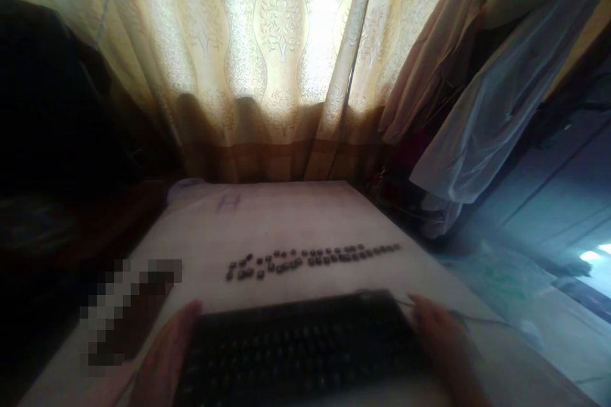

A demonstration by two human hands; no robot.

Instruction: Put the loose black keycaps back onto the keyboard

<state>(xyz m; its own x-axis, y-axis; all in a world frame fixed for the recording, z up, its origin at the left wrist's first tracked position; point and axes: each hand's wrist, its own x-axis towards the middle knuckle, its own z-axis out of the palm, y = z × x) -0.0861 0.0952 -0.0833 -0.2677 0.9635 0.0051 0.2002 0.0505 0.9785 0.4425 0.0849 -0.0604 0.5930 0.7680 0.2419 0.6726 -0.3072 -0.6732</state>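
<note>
A patterned yellow curtain fills the upper part of the frame, bright where light comes through and shaded along its lower folds. Below it, the pale counter runs from the middle of the frame to the bottom edge. The floor, bluish and glossy, takes up the lower right. A black shape, too dark to make out, stands at upper left; pale clothes hang at upper right.

The black keyboard lies across the lower middle, tilted slightly up toward the right. At its left end is the left hand, at its right end the right hand; both are blurred, and I cannot tell whether the fingers close around the edges. A dark thing, partly masked by coarse squares, sits at lower left. A thin cord trails right beyond the right hand. A faint mark shows near the far edge. Small dark keycaps lie in loose rows just beyond the keyboard.
</note>
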